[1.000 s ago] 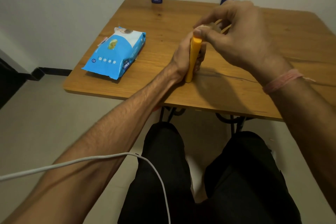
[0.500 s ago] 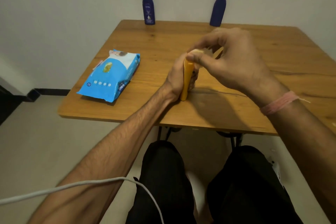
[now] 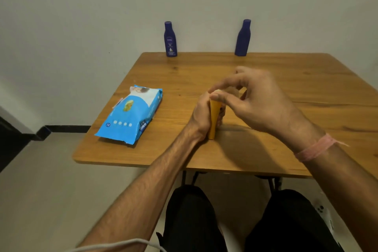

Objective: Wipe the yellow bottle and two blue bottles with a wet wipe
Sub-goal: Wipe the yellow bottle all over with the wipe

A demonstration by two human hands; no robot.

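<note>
head view: we see a wooden worktop [image 3: 286,155] set against a pale wall. near its middle, towards the front edge, the yellow bottle [image 3: 213,120] stands upright with its base on the wood. the left hand [image 3: 201,117] is wrapped round the bottle's left side, its grip closed on the body, so only a narrow front strip of yellow shows. the right hand [image 3: 259,102] hovers at the bottle's top, thumb and forefinger pinched together on something pale there; it is blurred, so we cannot tell whether that is the wipe or the cap, and we cannot tell how firm this grip is. the other fingers of that hand are spread and loosely bent above the worktop. a pink thread band [image 3: 315,149] circles the right wrist.

left of the hands, apart from them, a blue wipes pack [image 3: 131,116] lies flat, slanted, near the worktop's left edge. at the far edge, by the wall, two blue bottles stand upright and well apart: the left blue bottle [image 3: 170,40] shows a white label, the right blue bottle [image 3: 242,39] shows plain blue. below the worktop we see dark trousers [image 3: 190,221] and a white cable [image 3: 114,244] crossing the left forearm.
</note>
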